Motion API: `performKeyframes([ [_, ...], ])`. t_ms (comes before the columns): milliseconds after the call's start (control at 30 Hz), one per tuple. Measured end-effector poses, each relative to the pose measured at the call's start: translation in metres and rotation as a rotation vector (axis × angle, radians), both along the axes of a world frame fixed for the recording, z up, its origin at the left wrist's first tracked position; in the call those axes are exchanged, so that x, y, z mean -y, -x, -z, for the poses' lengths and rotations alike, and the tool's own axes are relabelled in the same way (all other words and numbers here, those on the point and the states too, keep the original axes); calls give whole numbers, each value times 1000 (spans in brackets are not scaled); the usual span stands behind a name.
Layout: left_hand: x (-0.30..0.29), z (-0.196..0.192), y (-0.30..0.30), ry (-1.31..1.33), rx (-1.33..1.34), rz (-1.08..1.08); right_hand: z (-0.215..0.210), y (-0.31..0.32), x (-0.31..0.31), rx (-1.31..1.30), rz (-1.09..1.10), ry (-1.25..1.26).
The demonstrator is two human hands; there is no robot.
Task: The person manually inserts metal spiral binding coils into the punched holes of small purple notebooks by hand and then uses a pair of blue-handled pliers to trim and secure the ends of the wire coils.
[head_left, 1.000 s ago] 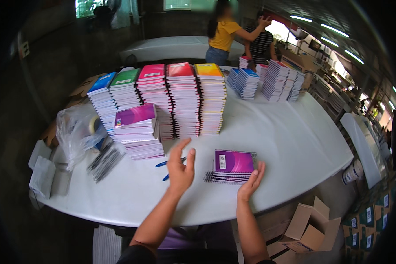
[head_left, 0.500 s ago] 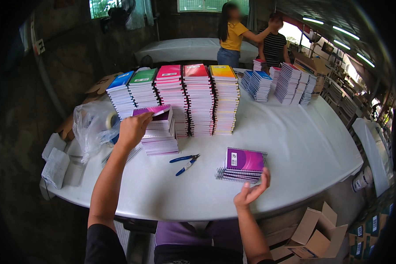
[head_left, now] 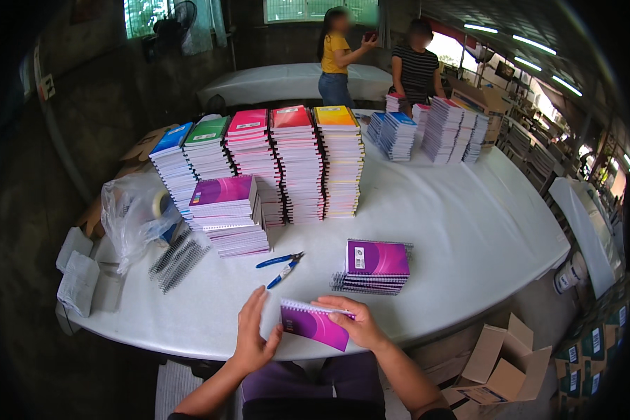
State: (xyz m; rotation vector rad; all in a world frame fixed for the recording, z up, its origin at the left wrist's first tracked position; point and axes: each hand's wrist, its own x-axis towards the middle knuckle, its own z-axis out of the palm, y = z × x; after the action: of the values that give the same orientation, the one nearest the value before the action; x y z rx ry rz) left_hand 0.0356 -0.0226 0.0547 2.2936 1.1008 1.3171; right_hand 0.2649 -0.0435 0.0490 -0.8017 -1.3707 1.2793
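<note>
Your right hand point(head_left: 360, 327) pinches a purple notebook point(head_left: 318, 327) at its two o'clock corner, thumb pressed flat over the cover and the other fingers along and behind the far edge, where a row of punched holes runs. The notebook is tilted just above the near edge of the white table point(head_left: 462, 217), straight in front of you. Your left hand point(head_left: 253, 337) holds nothing: its fingers are extended and the thumb stands apart, just beside the notebook's nine o'clock edge; you cannot tell from here whether the thumb touches it. Taking the notebook as the clock's centre, a pair of blue-handled pliers point(head_left: 295, 260) lies near it at eleven, handles parted, and farther out along that line stands a stack of purple-covered books point(head_left: 229, 210). Loose wire coils point(head_left: 182, 260) lie at ten, with a clear plastic bag point(head_left: 129, 217) beyond them. Between one and two sits a short pile of coil-bound purple notebooks point(head_left: 380, 259). Between eleven and twelve, a row of tall stacks point(head_left: 297, 164) carries blue, green, pink, red and yellow covers, left to right. More stacks point(head_left: 434, 133) stand at one, well apart from your hands.
</note>
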Motion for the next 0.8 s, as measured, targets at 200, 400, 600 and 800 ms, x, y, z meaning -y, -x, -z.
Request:
performKeyframes([
  [200,-10,31,-3,911,452,302,11,9,-2,170,-64,1],
  [400,-4,55,-9,779,508,305,35,19,-4,76,79,-52],
  [600,-55,23,35,29,-707,-151,39,19,-7,178,116,27],
  [800,-169,36,154,12,-653,-802,40,22,-7,157,143,-5],
])
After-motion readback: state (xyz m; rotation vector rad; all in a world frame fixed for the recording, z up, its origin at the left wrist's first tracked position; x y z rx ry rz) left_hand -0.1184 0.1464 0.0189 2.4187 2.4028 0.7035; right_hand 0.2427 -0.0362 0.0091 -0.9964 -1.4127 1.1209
